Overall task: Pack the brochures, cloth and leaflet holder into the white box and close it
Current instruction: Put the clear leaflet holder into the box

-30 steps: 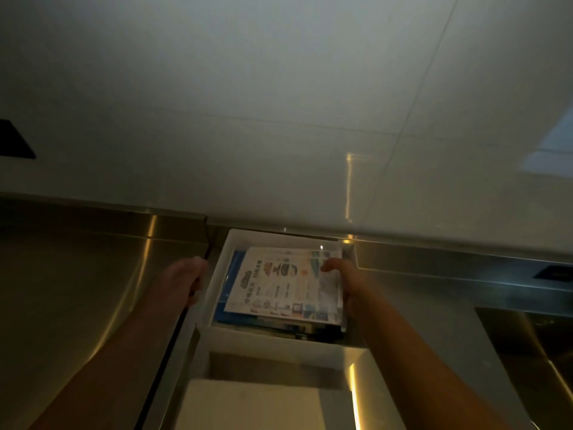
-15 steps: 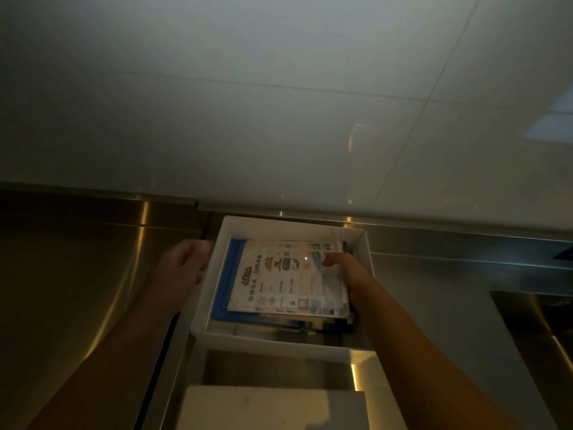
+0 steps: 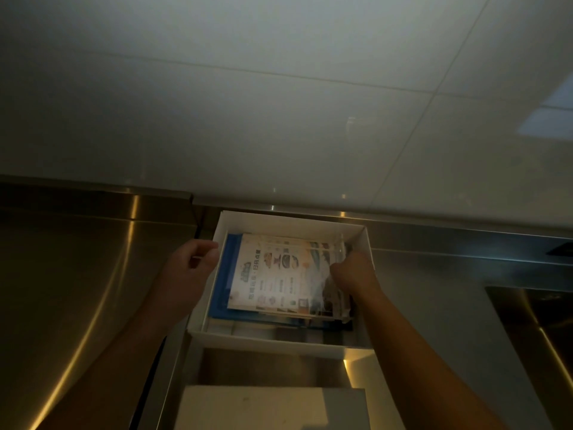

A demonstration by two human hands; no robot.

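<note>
The open white box (image 3: 279, 340) stands on a steel counter against the wall. Inside lies a blue layer (image 3: 224, 274) along the left side, with a printed brochure (image 3: 273, 274) on top of it. A clear leaflet holder (image 3: 325, 254) lies over the brochure, its edges catching the light. My left hand (image 3: 189, 268) grips the box's left wall from outside. My right hand (image 3: 353, 274) is inside the box at the right, fingers curled on the holder's right edge. What lies beneath the stack is hidden.
A flat white panel (image 3: 254, 408) lies on the counter just in front of the box. A sink basin (image 3: 539, 321) opens at the right. Steel counter (image 3: 77, 290) spreads to the left, and a white tiled wall (image 3: 279, 119) rises behind.
My right hand has slid from the holder's far corner down to its right edge and curled tighter. The holder sits lower and flatter in the box. My left hand stays on the left wall.
</note>
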